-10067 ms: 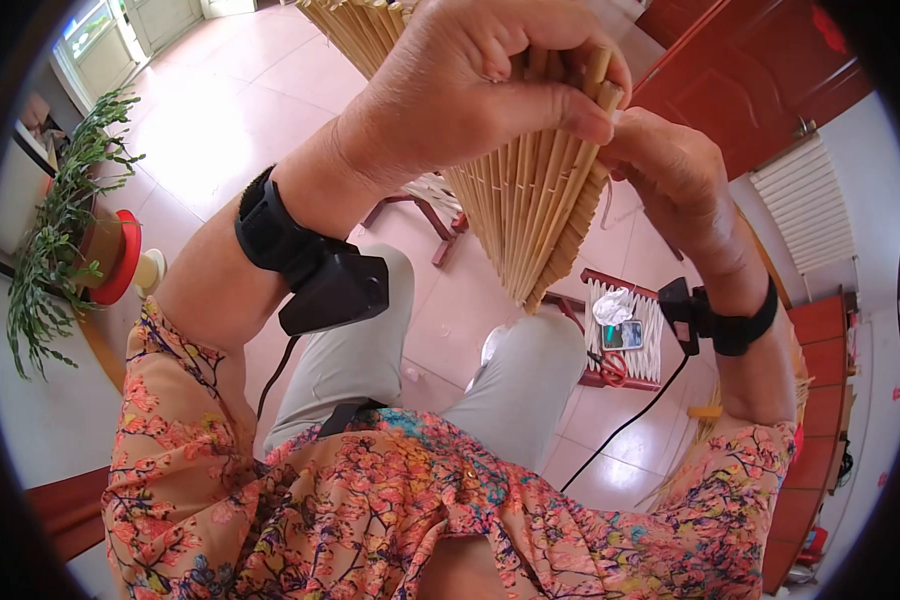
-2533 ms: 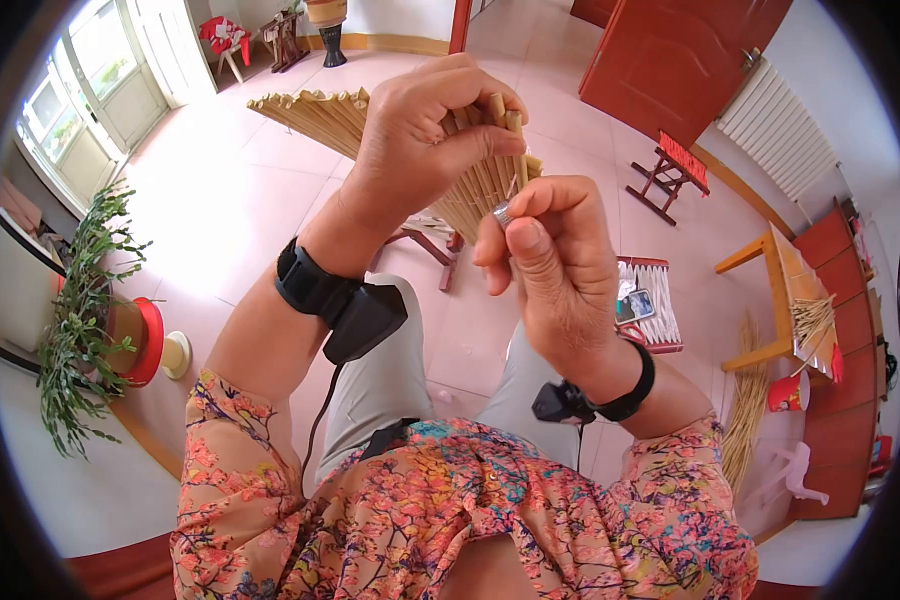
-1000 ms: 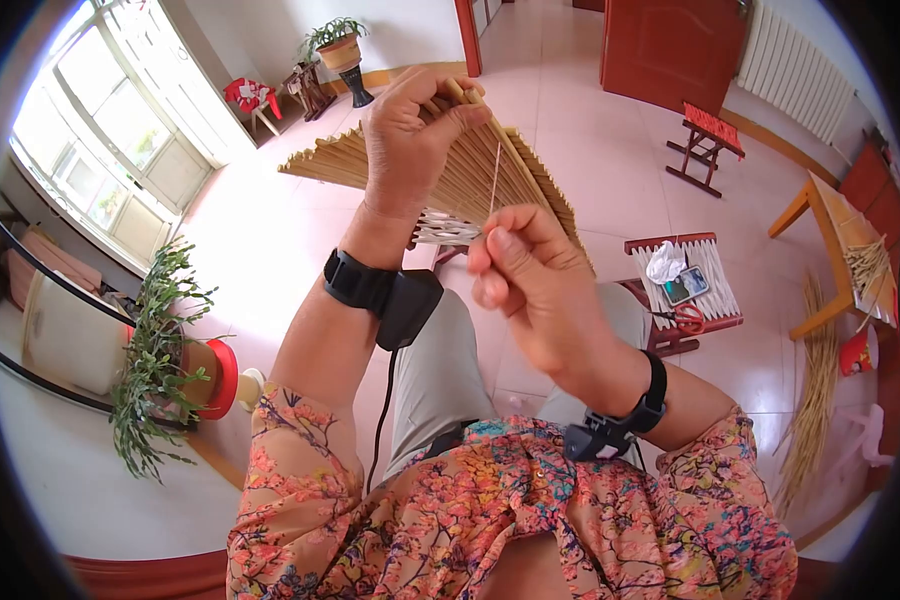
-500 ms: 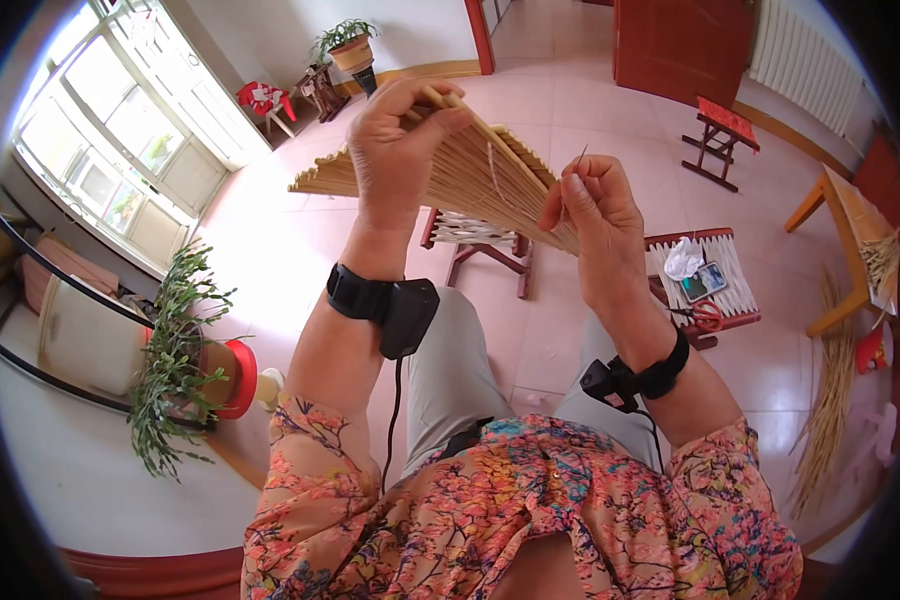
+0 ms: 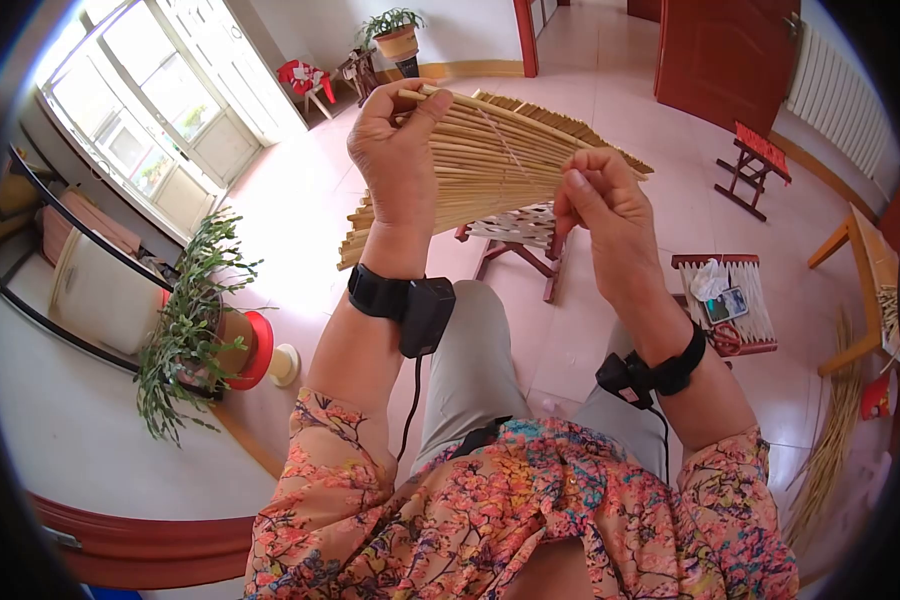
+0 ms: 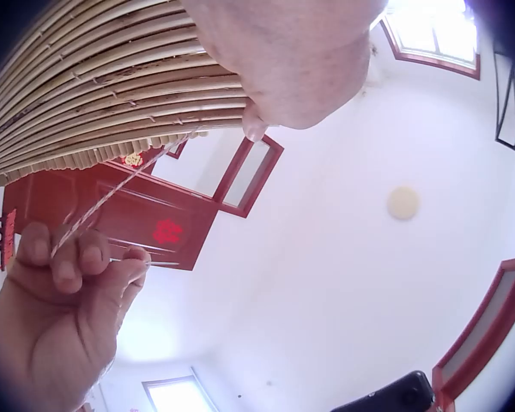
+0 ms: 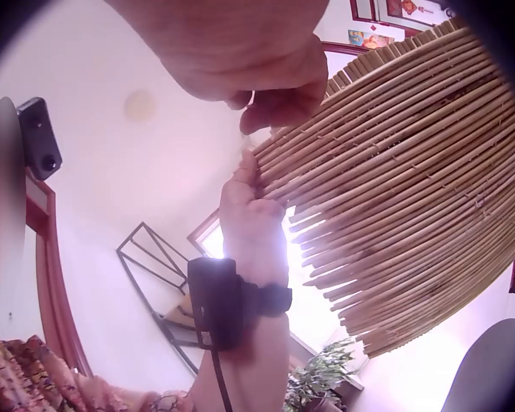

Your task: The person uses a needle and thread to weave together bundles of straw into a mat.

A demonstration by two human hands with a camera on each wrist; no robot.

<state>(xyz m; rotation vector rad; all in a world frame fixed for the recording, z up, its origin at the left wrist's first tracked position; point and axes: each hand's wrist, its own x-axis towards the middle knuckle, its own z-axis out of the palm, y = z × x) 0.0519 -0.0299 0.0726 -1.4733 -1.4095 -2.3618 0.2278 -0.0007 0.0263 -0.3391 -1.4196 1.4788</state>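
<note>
A fan-shaped mat of thin stitched stalks (image 5: 480, 180) spreads out in front of me in the head view. My left hand (image 5: 398, 165) grips its upper left edge, thumb over the stalk ends. To the right, my right hand (image 5: 612, 225) pinches a needle (image 6: 165, 263) between thumb and fingertips, best seen in the left wrist view. A pale twisted thread (image 6: 112, 196) runs from the mat's edge down to the curled fingers of that hand. Rows of stitches cross the mat (image 7: 412, 172) in the right wrist view.
A woven-top stool (image 5: 760, 300) at the right bears red scissors (image 5: 727, 340), a phone (image 5: 727, 305) and white crumpled paper (image 5: 708, 280). Another woven stool (image 5: 520, 228) stands beyond my knees. Loose stalks (image 5: 828, 440) lie at far right. A potted plant (image 5: 195, 330) is at left.
My right hand has moved away from my left hand, out to the right, drawing the thread along. The mat has turned flatter, its narrow end swinging up to the right.
</note>
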